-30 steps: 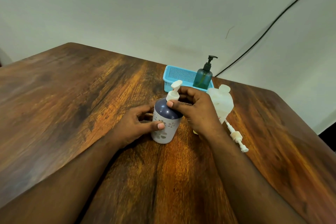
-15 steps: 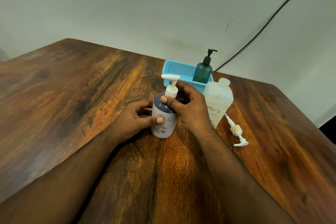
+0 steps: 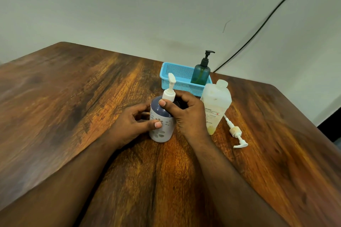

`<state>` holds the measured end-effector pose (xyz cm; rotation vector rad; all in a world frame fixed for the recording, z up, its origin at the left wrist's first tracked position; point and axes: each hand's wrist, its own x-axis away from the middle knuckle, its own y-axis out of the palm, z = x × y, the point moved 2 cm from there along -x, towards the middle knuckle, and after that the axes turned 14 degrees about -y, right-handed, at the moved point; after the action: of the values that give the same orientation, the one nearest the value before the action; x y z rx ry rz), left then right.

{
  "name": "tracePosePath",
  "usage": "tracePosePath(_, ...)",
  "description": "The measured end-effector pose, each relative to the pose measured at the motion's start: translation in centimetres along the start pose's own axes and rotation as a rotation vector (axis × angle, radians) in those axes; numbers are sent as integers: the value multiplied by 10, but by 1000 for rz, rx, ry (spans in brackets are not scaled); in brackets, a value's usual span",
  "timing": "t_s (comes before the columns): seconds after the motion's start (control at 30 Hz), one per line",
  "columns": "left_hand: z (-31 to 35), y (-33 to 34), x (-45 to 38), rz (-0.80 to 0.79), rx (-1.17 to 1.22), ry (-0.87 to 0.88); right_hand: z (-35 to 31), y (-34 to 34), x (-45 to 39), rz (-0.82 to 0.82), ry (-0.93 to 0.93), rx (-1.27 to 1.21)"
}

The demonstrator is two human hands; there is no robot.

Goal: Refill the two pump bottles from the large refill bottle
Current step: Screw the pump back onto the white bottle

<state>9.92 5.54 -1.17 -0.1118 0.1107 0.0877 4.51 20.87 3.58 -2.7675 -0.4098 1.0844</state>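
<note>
The purple bottle [image 3: 162, 121], upright on the table [image 3: 73, 97], is gripped by the left hand [image 3: 132, 125]; its pump collar [image 3: 168, 95] is pinched by the right hand [image 3: 188, 114]. The green bottle [image 3: 200, 73] stands in the basket [image 3: 177, 79]. Yellowish residue is seen in the refill bottle [image 3: 215, 105].

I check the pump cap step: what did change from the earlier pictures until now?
The pump nozzle on the purple bottle has turned, from sideways toward the left to pointing away, as the right hand twists its collar. The left hand still holds the body. Refill bottle, loose pump and basket are unchanged.
</note>
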Motion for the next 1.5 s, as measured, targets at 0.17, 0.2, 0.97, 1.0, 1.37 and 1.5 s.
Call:
tracePosePath(0.17,-1,-1,0,-20,-2,2,3,3,5,107,36,-59)
tracePosePath(0.2,-1,-1,0,-26,5,-2,2,4,6,113,37,-44)
tracePosePath(0.97,-4,0,0,-60,87,-33,1,3,-3,-58,93,-22)
tracePosePath(1.0,-4,0,0,-56,89,-37,2,4,-2,-30,101,-21)
tracePosePath(1.37,-5,1,-1,-71,-20,-107,2,-11,-13,-239,330,-481)
tracePosePath(1.5,-11,-1,-5,-100,-38,-153,-3,-14,-20,-351,277,-411)
